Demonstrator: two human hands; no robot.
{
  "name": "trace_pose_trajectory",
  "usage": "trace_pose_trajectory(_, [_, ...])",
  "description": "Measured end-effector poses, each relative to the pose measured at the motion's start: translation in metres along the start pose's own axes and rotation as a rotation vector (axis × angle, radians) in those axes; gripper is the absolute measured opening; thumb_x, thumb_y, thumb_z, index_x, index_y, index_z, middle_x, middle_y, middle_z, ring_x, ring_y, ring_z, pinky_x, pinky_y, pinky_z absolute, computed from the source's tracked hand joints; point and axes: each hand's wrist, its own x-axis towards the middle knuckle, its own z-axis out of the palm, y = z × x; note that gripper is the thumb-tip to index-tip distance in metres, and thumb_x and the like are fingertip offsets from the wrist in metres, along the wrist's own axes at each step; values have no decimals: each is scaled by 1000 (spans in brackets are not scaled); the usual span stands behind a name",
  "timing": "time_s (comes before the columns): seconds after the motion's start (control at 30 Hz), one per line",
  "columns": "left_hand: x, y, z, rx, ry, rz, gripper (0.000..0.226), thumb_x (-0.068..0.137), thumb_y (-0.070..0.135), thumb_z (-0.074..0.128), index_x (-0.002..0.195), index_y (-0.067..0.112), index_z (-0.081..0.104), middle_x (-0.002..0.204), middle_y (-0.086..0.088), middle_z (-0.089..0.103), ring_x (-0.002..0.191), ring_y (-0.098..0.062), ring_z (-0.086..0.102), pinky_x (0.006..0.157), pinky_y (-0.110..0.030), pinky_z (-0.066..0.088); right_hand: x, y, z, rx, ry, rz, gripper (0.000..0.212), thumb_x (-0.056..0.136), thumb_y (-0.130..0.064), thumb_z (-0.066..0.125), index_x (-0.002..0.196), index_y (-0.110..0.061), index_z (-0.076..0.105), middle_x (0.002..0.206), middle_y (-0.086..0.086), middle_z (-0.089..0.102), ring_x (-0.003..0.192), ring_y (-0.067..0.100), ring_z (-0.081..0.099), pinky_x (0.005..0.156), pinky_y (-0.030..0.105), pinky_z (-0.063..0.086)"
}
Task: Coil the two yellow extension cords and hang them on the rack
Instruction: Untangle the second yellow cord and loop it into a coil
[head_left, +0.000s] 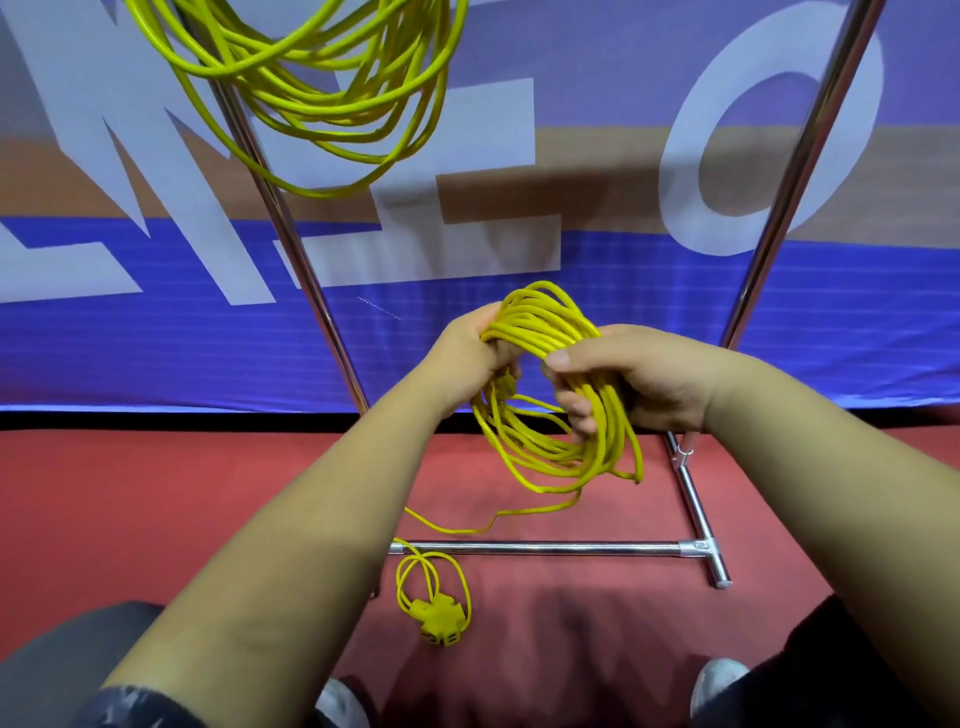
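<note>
One yellow cord, the hung coil (311, 93), is dangling at the upper left in loose loops, its long axis running downward beside the left post (291, 244) of the rack. Its top is lying outside the frame, so what it is hanging from cannot be told. Lower down, a yellow socket block (439, 621) is lying on the red floor (156, 493) just in front of the rack's base bar (545, 547), and a loose tail is trailing up from it toward the hands.

The left hand (462, 353) is gripping the upper left of the second cord, the held coil (545, 317), with its fingers curled around the bunched strands. This coil is forming an oval ring between the two posts. Its long axis is running from top to bottom with a slight tilt, and its opening is facing roughly toward the camera. The right hand (654, 379) is clutching the ring's right side, thumb pressing on top and fingers wrapping through the loops.

Further right, the second upright, the right post (792, 171), is rising in front of the blue banner (623, 338). In all there are two cords, two hands and two posts.
</note>
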Motion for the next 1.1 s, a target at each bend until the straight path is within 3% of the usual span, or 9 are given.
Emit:
trace_pose_trajectory(0.13, [6,17,-1,170,-44,20,14,92,7,64,98,17,69,86,-10,73,69,-17,67,64,-36,57,4,-1,-6,157,8,31,56,87,-51,73,120,-6,69,92,18,70,69,34,70,87,60,56])
trace_pose_trajectory(0.37, [6,24,11,314,9,60,13,83,8,59,80,20,63,74,-3,69,63,-11,61,61,-30,51,4,-5,-13,289,19,104,68,85,-65,64,112,-3,74,95,15,74,78,32,73,94,64,55])
trace_pose_trajectory(0.6, [12,3,29,350,27,26,15,81,15,62,79,29,57,68,1,65,55,-9,54,54,-32,45,15,-2,-11,103,154,296,29,94,-47,68,91,-19,61,61,-10,36,44,9,37,61,31,48])
trace_pose_trajectory(0.67, [10,-10,31,205,-66,0,16,78,16,70,87,27,64,78,3,68,64,-6,59,61,-32,51,20,4,-12,46,203,333,25,100,-39,65,86,-21,56,58,-11,30,41,9,30,57,28,40])
trace_pose_trajectory(0.77, [0,-46,27,-158,-255,-118,44,86,25,79,127,25,65,120,0,74,114,-17,69,97,-36,55,24,10,-13,-26,264,391,23,103,-34,62,84,-22,54,56,-11,30,40,9,28,54,26,35])
trace_pose_trajectory(0.87, [-13,-104,33,-318,-181,-316,45,100,49,62,137,24,60,134,-2,70,127,-22,64,111,-44,46,22,10,-16,-45,340,408,27,103,-32,61,80,-24,52,55,-11,30,39,9,26,54,25,30])
trace_pose_trajectory(0.97, [-36,-166,60,-61,-47,-557,35,108,36,50,138,18,56,138,-7,66,108,-14,63,87,-26,48,19,10,-20,-47,395,399,30,103,-31,60,76,-24,49,56,-11,27,40,10,23,55,25,27])
trace_pose_trajectory(1.03, [-59,-200,82,173,-251,-575,52,101,2,53,150,16,46,148,-11,57,105,-16,59,76,-25,49,17,9,-24,-65,406,394,30,103,-30,59,75,-23,49,57,-10,25,39,10,22,55,26,25])
trace_pose_trajectory(1.1, [-81,-222,105,374,-481,-535,79,87,-7,51,158,25,37,154,-7,49,116,-22,62,87,-27,51,16,8,-26,-81,400,399,31,102,-31,60,75,-23,49,57,-10,25,39,10,21,55,26,24])
